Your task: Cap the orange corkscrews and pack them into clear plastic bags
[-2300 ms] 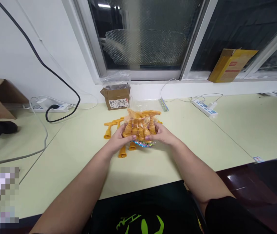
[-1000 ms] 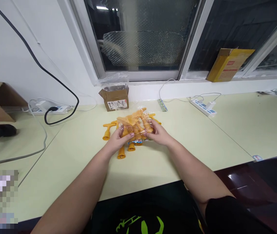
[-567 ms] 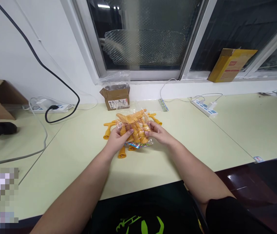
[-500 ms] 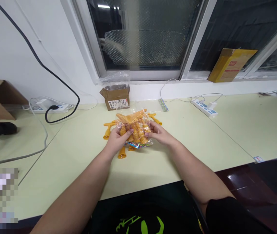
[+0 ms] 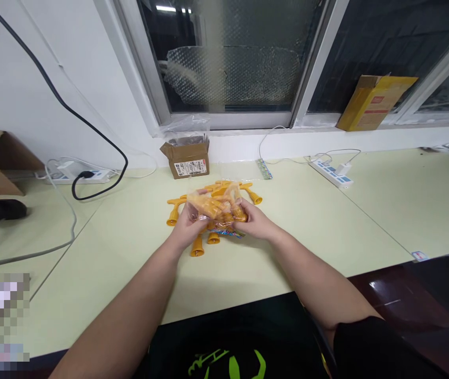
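Observation:
Between my hands is a clear plastic bag (image 5: 214, 206) with several orange-yellow plastic pieces inside, its lower edge printed in blue. My left hand (image 5: 187, 223) is closed on the bag's left side, and my right hand (image 5: 253, 218) grips its right side. Loose orange-yellow pieces with flared, horn-like ends lie on the table around and under the bag. One such piece (image 5: 173, 213) is left of my left hand, another (image 5: 197, 247) is nearer me, and a third (image 5: 253, 195) lies beyond my right hand. What exactly they are, I cannot tell.
A small open cardboard box (image 5: 188, 160) stands by the wall, with a flat clear bag (image 5: 240, 170) to its right. Power strips (image 5: 332, 172) with cables lie at the back. A yellow box (image 5: 374, 105) leans on the window. A black cable (image 5: 90, 126) hangs at left.
The bag has tipped and its contents have shifted lower between my hands. Its upper part now looks slacker, and more loose pieces show behind it. Both hands keep hold of it.

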The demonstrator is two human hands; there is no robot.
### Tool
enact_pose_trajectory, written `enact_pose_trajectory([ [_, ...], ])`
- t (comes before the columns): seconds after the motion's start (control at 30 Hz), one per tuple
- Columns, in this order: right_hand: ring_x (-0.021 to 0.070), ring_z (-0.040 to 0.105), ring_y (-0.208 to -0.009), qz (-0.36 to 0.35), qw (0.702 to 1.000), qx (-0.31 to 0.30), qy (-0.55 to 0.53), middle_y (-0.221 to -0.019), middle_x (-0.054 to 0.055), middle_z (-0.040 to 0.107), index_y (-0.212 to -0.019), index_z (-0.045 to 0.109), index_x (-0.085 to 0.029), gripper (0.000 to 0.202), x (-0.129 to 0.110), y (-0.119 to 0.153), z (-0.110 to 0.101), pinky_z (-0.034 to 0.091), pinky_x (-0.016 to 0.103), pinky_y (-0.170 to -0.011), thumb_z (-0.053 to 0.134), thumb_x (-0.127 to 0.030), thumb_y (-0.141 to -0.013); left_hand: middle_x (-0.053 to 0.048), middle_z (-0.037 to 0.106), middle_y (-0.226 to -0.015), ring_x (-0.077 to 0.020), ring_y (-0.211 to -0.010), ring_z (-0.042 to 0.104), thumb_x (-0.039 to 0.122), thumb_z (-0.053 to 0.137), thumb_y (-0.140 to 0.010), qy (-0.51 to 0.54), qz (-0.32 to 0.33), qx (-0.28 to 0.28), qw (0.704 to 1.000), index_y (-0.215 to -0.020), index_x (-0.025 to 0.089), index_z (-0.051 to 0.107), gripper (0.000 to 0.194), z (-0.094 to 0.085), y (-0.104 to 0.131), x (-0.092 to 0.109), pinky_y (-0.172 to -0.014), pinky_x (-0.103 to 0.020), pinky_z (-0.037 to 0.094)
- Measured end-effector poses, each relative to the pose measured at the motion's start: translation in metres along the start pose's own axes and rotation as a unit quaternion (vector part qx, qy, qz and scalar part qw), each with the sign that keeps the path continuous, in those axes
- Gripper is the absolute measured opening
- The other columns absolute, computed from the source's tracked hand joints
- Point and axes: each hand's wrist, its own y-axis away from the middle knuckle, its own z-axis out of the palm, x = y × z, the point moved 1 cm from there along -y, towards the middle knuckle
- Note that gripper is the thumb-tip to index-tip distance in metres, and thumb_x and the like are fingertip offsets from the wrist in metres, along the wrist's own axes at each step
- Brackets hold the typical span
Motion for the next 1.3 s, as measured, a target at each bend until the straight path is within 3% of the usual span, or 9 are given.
enact_pose_trajectory([
  [0.17, 0.0254, 0.067, -0.095, -0.032, 0.998, 0.02, 0.054, -0.103, 0.002, 0.069, -0.118, 0.061, -0.024, 0.04, 0.001, 0.0, -0.003, 0.057, 0.04, -0.086, 0.073, -0.026, -0.08, -0.011, 0.064, -0.13, -0.0305, -0.121, 0.064, 0.045, 0.083, -0.076, 0.0, 0.024, -0.037, 0.999, -0.133, 0.024, 0.058, 0.065, -0.002, 0.002, 0.006, -0.101, -0.041, 0.055],
  [0.37, 0.0295, 0.063, -0.109, -0.147, 0.974, 0.077, 0.155, -0.12, 0.009, 0.066, -0.127, 0.06, -0.025, 0.048, 0.0, -0.001, 0.001, 0.052, 0.045, -0.098, 0.077, -0.03, -0.082, -0.011, 0.064, -0.125, -0.028, -0.116, 0.066, 0.041, 0.089, -0.072, -0.023, 0.077, 0.0, 0.997, -0.116, 0.022, 0.06, 0.056, 0.007, 0.01, 0.016, -0.096, -0.037, 0.057],
  [0.47, 0.0292, 0.063, -0.106, -0.184, 0.959, 0.111, 0.184, -0.116, 0.01, 0.066, -0.116, 0.066, -0.025, 0.037, 0.001, -0.003, 0.002, 0.054, 0.044, -0.092, 0.079, -0.035, -0.083, -0.011, 0.066, -0.121, -0.0262, -0.108, 0.068, 0.041, 0.089, -0.073, -0.046, 0.087, -0.014, 0.995, -0.116, 0.021, 0.062, 0.054, 0.009, 0.011, 0.016, -0.092, -0.037, 0.059],
  [0.57, 0.0262, 0.063, -0.092, -0.21, 0.946, 0.141, 0.201, -0.103, 0.009, 0.066, -0.104, 0.068, -0.024, 0.021, 0.001, -0.005, 0.0, 0.055, 0.041, -0.081, 0.076, -0.033, -0.086, -0.01, 0.067, -0.116, -0.0249, -0.102, 0.07, 0.037, 0.088, -0.074, -0.055, 0.14, -0.027, 0.988, -0.117, 0.02, 0.064, 0.052, 0.009, 0.009, 0.013, -0.088, -0.038, 0.06],
  [0.8, 0.0232, 0.068, -0.083, -0.195, 0.945, 0.151, 0.216, -0.095, 0.006, 0.073, -0.097, 0.07, -0.023, 0.016, 0.005, -0.006, 0.0, 0.057, 0.038, -0.075, 0.074, -0.024, -0.081, -0.011, 0.068, -0.122, -0.0277, -0.111, 0.069, 0.032, 0.086, -0.078, -0.051, 0.167, -0.004, 0.985, -0.12, 0.023, 0.064, 0.048, 0.01, 0.009, 0.006, -0.095, -0.045, 0.06],
  [0.93, 0.0255, 0.07, -0.09, -0.208, 0.94, 0.152, 0.225, -0.099, 0.007, 0.075, -0.096, 0.071, -0.023, 0.014, 0.007, -0.006, -0.002, 0.058, 0.04, -0.079, 0.074, -0.027, -0.083, -0.012, 0.069, -0.125, -0.0295, -0.118, 0.069, 0.032, 0.089, -0.075, -0.011, 0.166, -0.031, 0.985, -0.122, 0.023, 0.062, 0.055, 0.011, 0.009, 0.007, -0.098, -0.046, 0.059],
  [1.03, 0.0279, 0.07, -0.098, -0.242, 0.931, 0.146, 0.232, -0.107, 0.01, 0.075, -0.103, 0.07, -0.023, 0.018, 0.007, -0.006, -0.005, 0.058, 0.043, -0.084, 0.072, -0.029, -0.086, -0.012, 0.068, -0.127, -0.0291, -0.117, 0.069, 0.032, 0.092, -0.073, 0.004, 0.168, -0.047, 0.985, -0.124, 0.023, 0.059, 0.061, 0.012, 0.008, 0.007, -0.095, -0.043, 0.06],
  [1.17, 0.0281, 0.07, -0.104, -0.266, 0.932, 0.117, 0.218, -0.116, 0.011, 0.073, -0.121, 0.064, -0.024, 0.032, 0.007, -0.005, -0.003, 0.057, 0.043, -0.088, 0.067, -0.024, -0.089, -0.01, 0.067, -0.125, -0.0262, -0.112, 0.07, 0.031, 0.087, -0.08, 0.02, 0.173, -0.042, 0.984, -0.126, 0.024, 0.06, 0.053, 0.013, 0.009, 0.006, -0.093, -0.04, 0.059],
  [1.3, 0.0274, 0.071, -0.095, -0.244, 0.937, 0.136, 0.208, -0.109, 0.009, 0.073, -0.117, 0.062, -0.023, 0.033, 0.008, -0.005, 0.002, 0.057, 0.043, -0.086, 0.071, -0.023, -0.085, -0.01, 0.066, -0.125, -0.0251, -0.114, 0.068, 0.027, 0.084, -0.083, 0.022, 0.182, -0.033, 0.983, -0.124, 0.023, 0.062, 0.047, 0.017, 0.01, 0.005, -0.097, -0.039, 0.058],
])
